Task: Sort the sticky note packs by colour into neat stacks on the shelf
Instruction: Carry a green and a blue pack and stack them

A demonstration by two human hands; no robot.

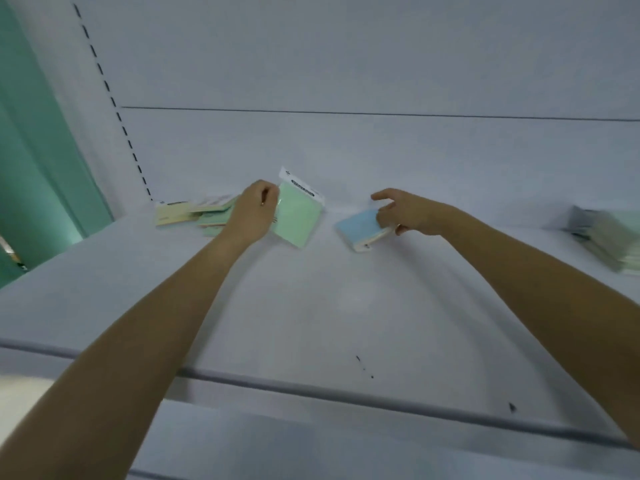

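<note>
- Head view: sorting is mid-flow, and both hands are busy on the flat white shelf (311, 306).
- The left hand (254, 209) pinches a pale green sticky note pack in clear wrap with a white header (299, 216). The pack is tilted and lifted at the hand's 3 o'clock.
- The right hand (405, 211) curls over a light blue sticky note pack (362, 228), fingers on top and thumb at its near edge. The pack lies at the hand's 8 o'clock.
- A loose pile of cream and green packs (194, 213) sits unsorted at the left hand's 9 o'clock.
- A blurred stack of packs (602, 237) lies well apart at 3 o'clock; its colour can't be called.
- Likely next, the green pack needs a home with its own colour, squared flat.
</note>
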